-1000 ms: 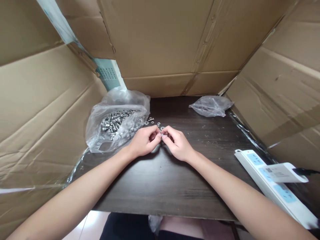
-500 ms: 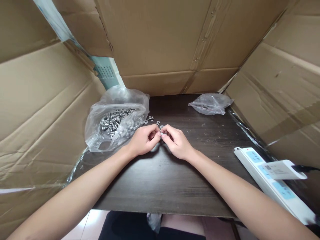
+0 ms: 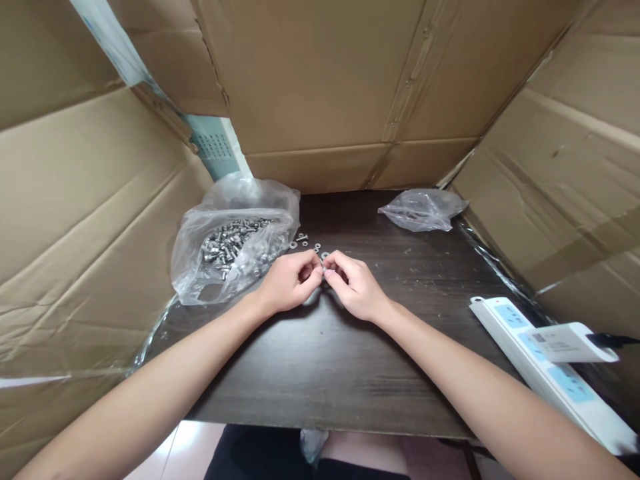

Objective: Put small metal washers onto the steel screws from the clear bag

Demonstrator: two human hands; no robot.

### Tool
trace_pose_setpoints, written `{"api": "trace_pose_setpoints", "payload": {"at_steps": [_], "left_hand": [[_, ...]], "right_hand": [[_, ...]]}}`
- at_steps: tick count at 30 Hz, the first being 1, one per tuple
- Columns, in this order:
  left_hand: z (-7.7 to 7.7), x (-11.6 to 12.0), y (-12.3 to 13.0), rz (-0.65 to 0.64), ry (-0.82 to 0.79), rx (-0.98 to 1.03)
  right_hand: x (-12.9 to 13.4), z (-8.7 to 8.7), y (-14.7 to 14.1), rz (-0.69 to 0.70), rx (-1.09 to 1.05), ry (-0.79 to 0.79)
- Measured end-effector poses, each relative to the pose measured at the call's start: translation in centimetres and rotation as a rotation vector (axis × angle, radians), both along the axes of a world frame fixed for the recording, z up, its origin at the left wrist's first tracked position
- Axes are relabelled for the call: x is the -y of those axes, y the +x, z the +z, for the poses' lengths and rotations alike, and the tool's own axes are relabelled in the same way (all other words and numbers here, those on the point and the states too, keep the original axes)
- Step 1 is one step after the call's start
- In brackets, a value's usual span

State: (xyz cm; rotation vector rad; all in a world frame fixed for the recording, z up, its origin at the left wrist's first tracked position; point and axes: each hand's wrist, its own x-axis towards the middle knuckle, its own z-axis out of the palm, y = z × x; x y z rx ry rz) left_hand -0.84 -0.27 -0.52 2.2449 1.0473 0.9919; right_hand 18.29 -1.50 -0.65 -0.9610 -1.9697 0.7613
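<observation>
My left hand (image 3: 293, 281) and my right hand (image 3: 356, 285) meet fingertip to fingertip over the dark table (image 3: 320, 373). Both are closed in a pinch around a tiny metal piece, mostly hidden by the fingers and too small to name. Just beyond the fingertips lie loose washers (image 3: 293, 245) and a small bolt (image 3: 302, 237). Left of them, an open clear plastic bag (image 3: 193, 230) holds a heap of metal bolts (image 3: 227, 243).
A flatter clear bag (image 3: 424, 209) lies at the back right. On the right edge sits a white power strip (image 3: 545, 367) with a white plug (image 3: 565, 341) and black cable. Cardboard walls (image 3: 320, 73) enclose the back and both sides.
The whole view has shifted very slightly. Both hands keep nearly the same place, and the small piece between the fingertips shows a little less.
</observation>
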Motion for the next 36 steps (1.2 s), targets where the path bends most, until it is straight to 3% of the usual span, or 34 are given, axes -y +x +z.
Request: {"api": "trace_pose_setpoints", "payload": {"at_steps": [36], "left_hand": [[-0.09,0.00,-0.02,0.012,0.016,0.000]], "right_hand": [[-0.08,-0.15,-0.13,-0.003,-0.002,-0.039]]}}
